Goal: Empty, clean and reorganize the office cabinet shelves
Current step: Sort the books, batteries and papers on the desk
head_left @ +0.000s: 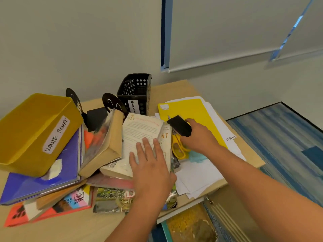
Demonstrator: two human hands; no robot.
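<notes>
My left hand (150,165) lies flat, fingers straight, pressing on a cream paperback (139,137) whose matte back cover carries small printed text. My right hand (197,135) has its grip closed around a black block (180,126), oblong and soft-looking like foam; what it is I cannot tell. Just beneath that hand sits one pair of scissors with glossy yellow plastic handles (178,148).

All of this rests on the pale wood-grain desk (61,229), heaped and overlapping. At the left, one mustard-yellow box (36,130), smooth-sided and rectangular, bears a white label reading WASTE BASKET and sits tilted on a large purple book (43,175). Beside it a thick book with yellowed page edges (106,145) leans against the paperback. Behind stand two black metal bookends (113,103) with rounded tops, and one black perforated plastic magazine holder (135,92), upright, with a white label.

To the right, one bright yellow folder (192,110) lies on loose white sheets (197,175), near a scrap of pale teal paper (196,157). At the front edge lie a glossy green-covered magazine (108,199) and an orange-red booklet (15,215).
</notes>
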